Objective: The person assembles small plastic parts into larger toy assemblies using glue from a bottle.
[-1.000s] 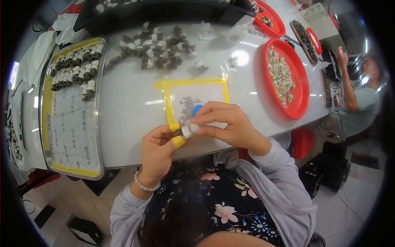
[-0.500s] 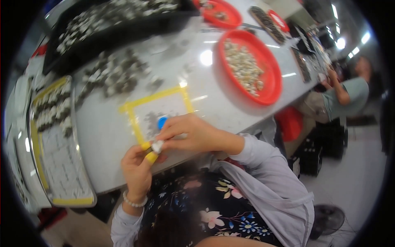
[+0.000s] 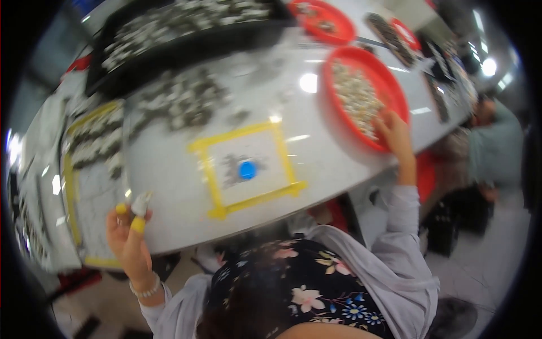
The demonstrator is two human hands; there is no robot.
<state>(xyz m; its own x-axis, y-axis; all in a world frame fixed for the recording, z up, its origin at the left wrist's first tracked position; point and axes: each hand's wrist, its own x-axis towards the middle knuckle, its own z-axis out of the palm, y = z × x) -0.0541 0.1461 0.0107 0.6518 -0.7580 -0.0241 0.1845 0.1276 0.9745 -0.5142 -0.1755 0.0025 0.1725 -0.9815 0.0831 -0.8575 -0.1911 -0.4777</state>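
Note:
My left hand (image 3: 130, 234), with yellow covers on two fingertips, pinches a small whitish-grey piece (image 3: 141, 204) near the front corner of the left tray. Its exact kind is too blurred to tell. At the right, my right hand (image 3: 393, 133) reaches over the near rim of a red oval basin (image 3: 395, 107). Its bent fingers touch the small cream-coloured pieces (image 3: 355, 99) heaped inside. Whatever lies between those fingertips is hidden. Between the hands, a blue round cap-like thing (image 3: 247, 170) sits amid dark smudges in a yellow-taped square (image 3: 259, 195) on the table.
A yellow-edged tray (image 3: 99, 209) at the left holds rows of grey-white pieces. Loose similar pieces (image 3: 189, 101) lie behind the square, before a large black bin (image 3: 186, 48) full of them. Another red basin (image 3: 344, 34) stands far right. A person (image 3: 497, 147) sits beyond the table's right side.
My hands have separated. The left has moved left toward the tray with the small piece; the right has gone from the taped square to the red basin. The view has shifted slightly.

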